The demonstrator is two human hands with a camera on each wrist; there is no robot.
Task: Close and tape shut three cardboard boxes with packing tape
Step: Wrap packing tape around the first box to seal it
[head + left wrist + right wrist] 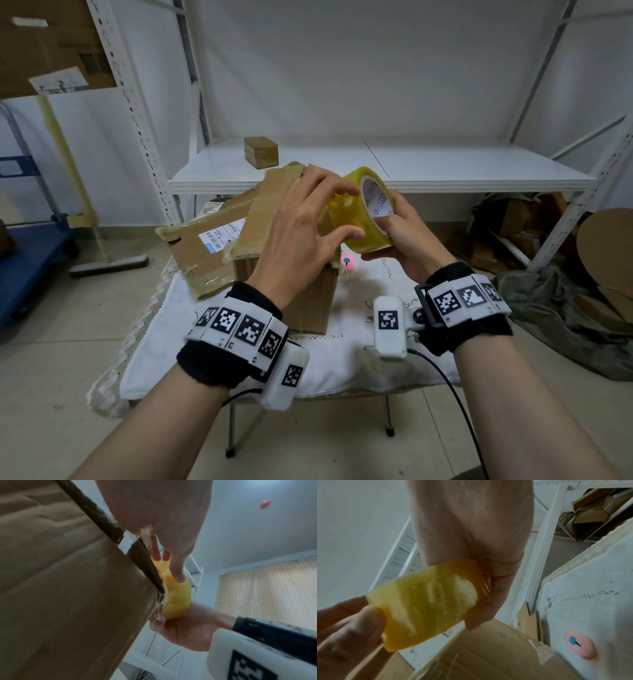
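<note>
A yellow packing tape roll (356, 219) is held up in front of me by both hands. My left hand (305, 229) pinches its outer band between fingers and thumb. My right hand (407, 236) grips the roll from the right side and below. In the right wrist view the tape roll (426, 605) fills the middle, with left fingertips (351, 628) on its edge. A brown cardboard box (308, 305) stands under my left hand, its top flaps (263, 209) partly raised. A flattened box with a shipping label (202, 253) leans beside it. A small taped box (261, 151) sits on the shelf.
The boxes stand on a small folding table under a white lace cloth (359, 363). A pink round object (347, 263) lies on the cloth behind the box. A white metal shelf (445, 168) stands behind. A blue cart (27, 246) and a floor squeegee (109, 263) are left; cardboard scraps (513, 219) are right.
</note>
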